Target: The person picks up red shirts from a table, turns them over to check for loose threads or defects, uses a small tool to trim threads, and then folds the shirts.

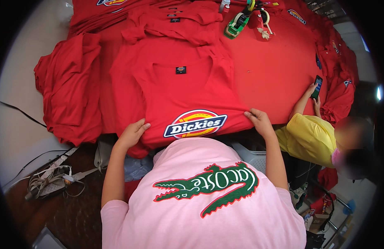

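Observation:
A red scoop-neck top (192,95) lies spread at the near edge of the red-covered table, with a dark neck label and a blue, white and yellow printed emblem on its front. My left hand (133,133) grips the garment's near left side, thumb on top of the cloth. On the opposite side, my right hand (260,121) pinches the fabric between thumb and fingers. The cloth stretches between both hands, and its near edge hangs over the table's front. Behind it, more red tops (175,25) lie overlapped in a row.
A heap of red garments (71,87) hangs off the table's left end. Green (234,28) and red (264,31) tape dispensers stand at the back. At the right, a person in yellow (310,137) holds a phone (317,86). Tangled cables (55,180) lie lower left.

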`<state>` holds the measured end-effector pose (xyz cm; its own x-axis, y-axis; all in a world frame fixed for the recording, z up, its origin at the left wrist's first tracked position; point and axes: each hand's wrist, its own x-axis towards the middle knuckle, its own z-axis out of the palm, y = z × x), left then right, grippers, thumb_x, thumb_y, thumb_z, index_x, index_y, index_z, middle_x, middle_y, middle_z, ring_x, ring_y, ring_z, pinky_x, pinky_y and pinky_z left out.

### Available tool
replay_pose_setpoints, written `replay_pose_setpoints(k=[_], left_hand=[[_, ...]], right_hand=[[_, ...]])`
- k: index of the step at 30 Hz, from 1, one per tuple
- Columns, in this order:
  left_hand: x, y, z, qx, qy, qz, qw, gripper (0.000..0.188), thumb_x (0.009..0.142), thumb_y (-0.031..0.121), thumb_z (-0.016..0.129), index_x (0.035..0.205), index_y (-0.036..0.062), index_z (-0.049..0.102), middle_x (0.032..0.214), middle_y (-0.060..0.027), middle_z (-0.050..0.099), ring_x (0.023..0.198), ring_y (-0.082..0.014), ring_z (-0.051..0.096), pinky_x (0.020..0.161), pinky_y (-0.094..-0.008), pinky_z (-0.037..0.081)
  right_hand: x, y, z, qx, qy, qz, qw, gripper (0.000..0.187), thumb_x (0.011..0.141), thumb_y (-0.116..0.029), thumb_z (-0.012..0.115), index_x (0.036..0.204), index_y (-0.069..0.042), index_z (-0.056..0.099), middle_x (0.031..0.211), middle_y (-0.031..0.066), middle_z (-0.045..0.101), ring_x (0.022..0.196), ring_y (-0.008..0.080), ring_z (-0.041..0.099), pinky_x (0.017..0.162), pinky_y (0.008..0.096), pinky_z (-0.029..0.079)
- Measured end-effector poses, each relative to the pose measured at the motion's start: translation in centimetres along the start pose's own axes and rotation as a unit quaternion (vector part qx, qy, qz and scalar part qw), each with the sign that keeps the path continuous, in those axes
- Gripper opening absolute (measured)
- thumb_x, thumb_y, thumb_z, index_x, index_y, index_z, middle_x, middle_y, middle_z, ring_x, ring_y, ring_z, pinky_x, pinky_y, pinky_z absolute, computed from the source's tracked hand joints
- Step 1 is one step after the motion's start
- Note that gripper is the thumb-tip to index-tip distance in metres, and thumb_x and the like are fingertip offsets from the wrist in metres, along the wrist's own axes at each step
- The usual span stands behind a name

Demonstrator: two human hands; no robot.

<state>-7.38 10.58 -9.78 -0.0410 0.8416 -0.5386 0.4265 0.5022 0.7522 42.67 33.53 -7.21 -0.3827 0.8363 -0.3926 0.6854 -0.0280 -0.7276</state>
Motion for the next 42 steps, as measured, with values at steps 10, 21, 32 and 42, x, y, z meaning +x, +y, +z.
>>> replay_pose_setpoints(k=[10,21,32,42], left_hand=[[-2.5,0.6,6.4,-0.168,0.044,0.044,0.984,0.038,0.103,0.033,0.067,0.117,-0.0027,0.062,0.097,-0.0115,0.068,0.089,-0.0159,0.059,0.086,-0.0319,0.05],[-4.7,2.4,5.1,0.177,-0.029,-0.165,0.97,0.093,0.059,0.038,0.095,0.135,-0.003,0.062,0.124,-0.0269,0.07,0.12,-0.0389,0.067,0.102,-0.0412,0.052],[0.3,1.8,3.0,-0.254,0.156,-0.047,0.953,0.018,0.093,0.009,0.075,0.106,-0.0032,0.072,0.092,-0.0043,0.074,0.082,-0.0118,0.067,0.079,-0.0266,0.054],[8.9,5.4,6.8,-0.233,0.579,-0.012,0.781,0.029,0.094,0.017,0.079,0.109,0.0007,0.062,0.097,-0.0054,0.065,0.089,-0.014,0.062,0.085,-0.0267,0.05]], right_hand=[[-0.8,4.9,-0.9,-0.058,-0.068,-0.02,0.996,0.037,0.096,-0.032,0.075,0.092,0.003,0.065,0.074,0.0126,0.058,0.07,0.0194,0.05,0.07,0.0352,0.047],[0.0,6.4,-1.4,-0.127,-0.049,-0.056,0.989,0.032,0.092,-0.03,0.078,0.098,0.0,0.068,0.078,0.0116,0.064,0.072,0.0187,0.057,0.071,0.0337,0.049],[5.8,-1.6,-1.8,0.243,-0.011,0.011,0.97,0.028,0.089,-0.017,0.083,0.108,0.001,0.072,0.096,0.0029,0.072,0.088,0.0111,0.065,0.079,0.0266,0.049],[13.9,-5.3,1.4,0.176,0.184,-0.034,0.966,0.029,0.087,-0.023,0.085,0.101,-0.001,0.073,0.082,-0.002,0.065,0.071,0.0056,0.054,0.063,0.0229,0.043]])
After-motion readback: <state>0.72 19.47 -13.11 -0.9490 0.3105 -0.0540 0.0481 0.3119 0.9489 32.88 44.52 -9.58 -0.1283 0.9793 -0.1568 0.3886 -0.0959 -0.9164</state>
